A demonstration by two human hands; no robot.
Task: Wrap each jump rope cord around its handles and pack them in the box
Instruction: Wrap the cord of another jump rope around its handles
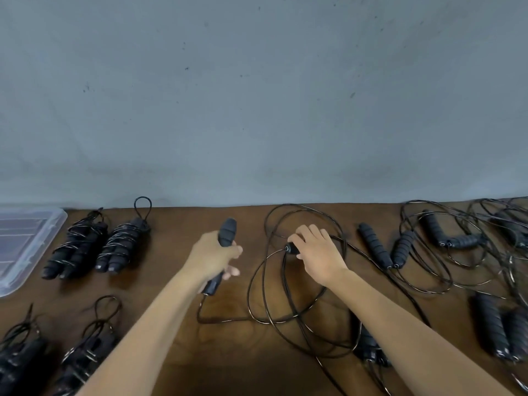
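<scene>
The left hand point(213, 257) grips one black handle point(226, 232) upright over the table point(177, 224), fingers curled around it. The right hand point(317, 254), fingers bent, holds the second handle point(291, 248) on the loose cord point(285, 321). The clear box point(43, 241) sits far left.

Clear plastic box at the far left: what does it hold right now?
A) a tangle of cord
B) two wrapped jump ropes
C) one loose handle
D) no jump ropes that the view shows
D: the visible part of the clear plastic box shows no ropes, while the wrapped black jump rope bundles lie beside it on the brown wooden table; its left part is out of frame.
</scene>
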